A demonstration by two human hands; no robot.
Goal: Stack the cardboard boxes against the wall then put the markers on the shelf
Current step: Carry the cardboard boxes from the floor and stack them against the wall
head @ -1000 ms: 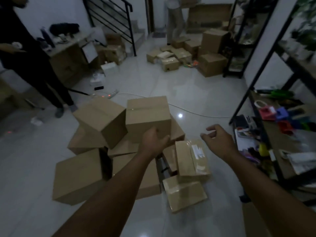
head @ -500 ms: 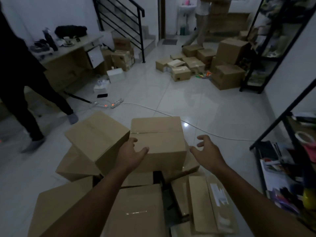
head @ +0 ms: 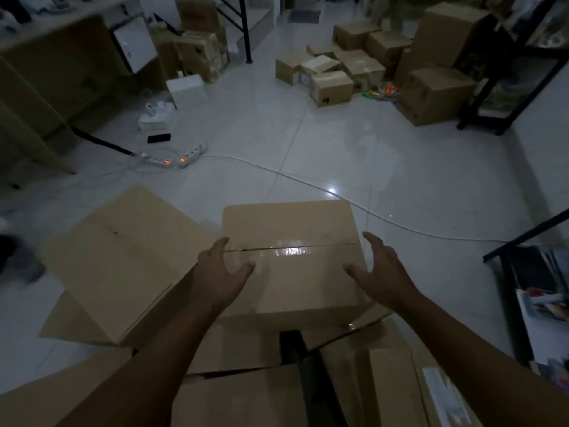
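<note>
- The room is dim, with a cold grey-blue cast and muted colours.
- Light falls from overhead: a small bright spot glints on the glossy floor tiles (head: 332, 190), and a patch of glare sits on the tape of the taped box (head: 289, 251).
- Shadows are soft and weak.
- The left edge is smeared by motion blur; the far boxes (head: 331, 87) look soft and grainy.
- Wide-angle distortion bends the shelf frame (head: 523, 238) and stretches the forearms near the corners.
- Two orange lamps glow on the power strips (head: 174, 160).
</note>
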